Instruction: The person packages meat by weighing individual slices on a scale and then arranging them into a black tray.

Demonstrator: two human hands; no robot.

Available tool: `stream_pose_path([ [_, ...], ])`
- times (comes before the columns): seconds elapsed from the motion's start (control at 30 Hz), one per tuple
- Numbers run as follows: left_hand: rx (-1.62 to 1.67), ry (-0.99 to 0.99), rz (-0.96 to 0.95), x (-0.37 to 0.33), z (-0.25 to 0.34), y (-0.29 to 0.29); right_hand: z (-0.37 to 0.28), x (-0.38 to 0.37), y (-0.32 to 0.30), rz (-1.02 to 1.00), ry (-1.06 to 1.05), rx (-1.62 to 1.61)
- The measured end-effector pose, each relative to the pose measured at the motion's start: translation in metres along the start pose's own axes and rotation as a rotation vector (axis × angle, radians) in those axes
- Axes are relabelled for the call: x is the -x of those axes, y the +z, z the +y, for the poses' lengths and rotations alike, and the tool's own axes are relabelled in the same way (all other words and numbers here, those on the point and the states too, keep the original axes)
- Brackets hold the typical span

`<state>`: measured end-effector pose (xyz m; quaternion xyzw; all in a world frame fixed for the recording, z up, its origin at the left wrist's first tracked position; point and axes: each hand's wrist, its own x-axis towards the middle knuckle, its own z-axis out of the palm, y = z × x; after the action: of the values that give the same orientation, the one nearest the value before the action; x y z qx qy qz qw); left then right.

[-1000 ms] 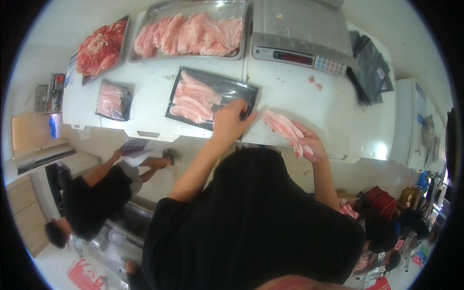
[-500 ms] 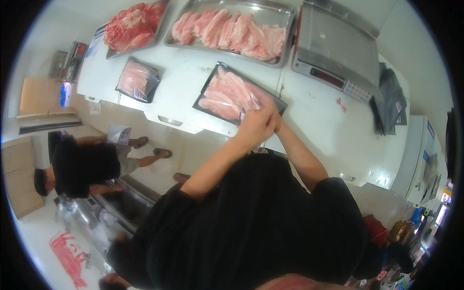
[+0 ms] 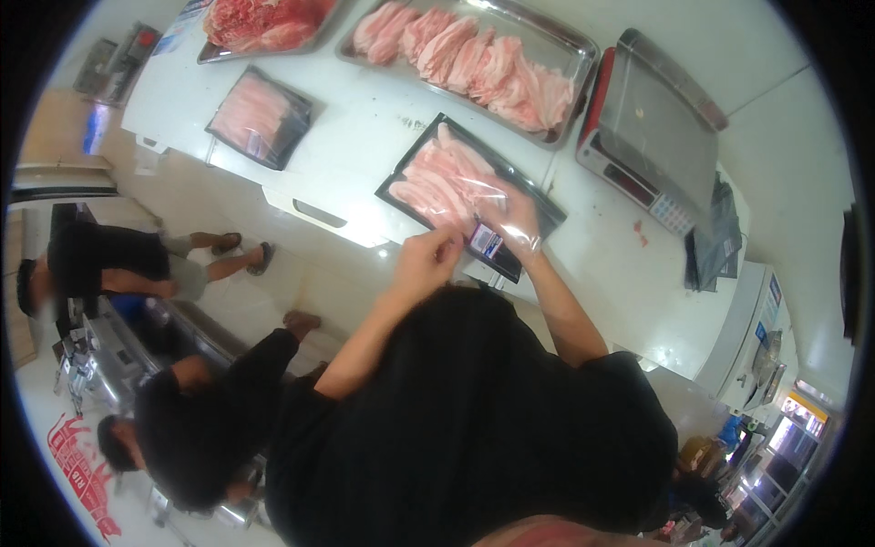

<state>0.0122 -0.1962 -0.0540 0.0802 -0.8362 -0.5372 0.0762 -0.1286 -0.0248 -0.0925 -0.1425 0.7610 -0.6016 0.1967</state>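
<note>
Ctr bag (image 3: 551, 214): blk; meat slices (image 3: 436, 175) in it lt pink w/ wht streaks; label (image 3: 486, 241) wht + purple. L bag (image 3: 294, 128), upper L of frame: also blk. Worktop (image 3: 629, 292): wht. Tray (image 3: 556, 32), top ctr: silver-gray; meat pile (image 3: 492, 68) on it pink/wht streaked. Meat (image 3: 264, 23), top L: red w/ wht marbling. Scale (image 3: 661, 118), upper R: gray, red side. Wearer's shirt (image 3: 456, 419), btm ctr: plain blk.

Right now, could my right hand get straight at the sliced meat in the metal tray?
Probably not: the right hand seems to be inside the clear-fronted bag. Otherwise the way looks free: the sliced meat lies uncovered in the metal tray.
</note>
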Motion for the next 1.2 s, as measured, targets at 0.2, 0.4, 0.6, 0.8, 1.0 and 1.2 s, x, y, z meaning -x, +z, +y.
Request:
stream_pose_path([
  [0.2, -0.052, -0.040, -0.009, -0.015, -0.012, -0.027, 0.005, 0.011, -0.001, 0.097, -0.018, 0.059],
  [0.4, -0.117, -0.014, 0.046, -0.024, -0.032, -0.048, -0.003, 0.013, 0.004, 0.093, -0.518, 0.703],
  [0.6, -0.084, -0.072, 0.173, -0.031, -0.061, -0.076, -0.042, -0.022, 0.010, -0.263, -0.514, 0.645],
  [0.8, -0.073, -0.098, 0.229, -0.038, -0.073, -0.086, -0.018, -0.061, 0.029, -0.232, -0.665, 0.742],
  [1.0, -0.055, -0.091, 0.264, -0.032, -0.084, -0.088, -0.019, -0.067, 0.027, -0.236, -0.712, 0.706],
  [1.2, -0.009, -0.064, 0.300, -0.038, -0.099, -0.084, -0.015, -0.077, 0.045, -0.182, -0.823, 0.707],
])
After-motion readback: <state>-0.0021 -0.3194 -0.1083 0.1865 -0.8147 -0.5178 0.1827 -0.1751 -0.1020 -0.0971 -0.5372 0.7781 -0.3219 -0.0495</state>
